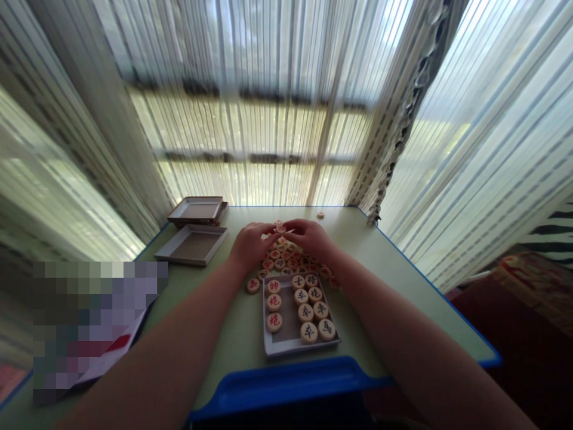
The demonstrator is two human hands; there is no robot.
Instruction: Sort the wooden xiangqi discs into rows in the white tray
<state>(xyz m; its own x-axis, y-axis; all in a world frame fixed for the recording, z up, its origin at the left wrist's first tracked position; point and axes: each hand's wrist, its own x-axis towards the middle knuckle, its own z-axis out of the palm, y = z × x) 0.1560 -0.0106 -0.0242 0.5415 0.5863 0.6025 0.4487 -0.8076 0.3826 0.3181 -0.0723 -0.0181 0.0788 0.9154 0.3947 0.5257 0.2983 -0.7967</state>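
Past the far end of a shallow box, my left hand [251,243] and my right hand [310,236] meet over a heap of round wooden Chinese chess pieces [280,263]. Their curled fingertips close from both sides on one red-marked Chinese chess piece [280,229]. Part of the heap is hidden behind my hands and right forearm. Nearer to me lies the shallow white-rimmed box [286,346]. Along its left side are three red-marked pieces [274,302], and several black-marked pieces [305,312] form two columns on its right.
Two more shallow trays, one [192,243] in front of the other [197,209], lie at the table's far left. A single piece [320,215] rests near the back edge. The green table [385,263] has a blue rim [286,382]. Striped curtains [250,131] hang behind it.
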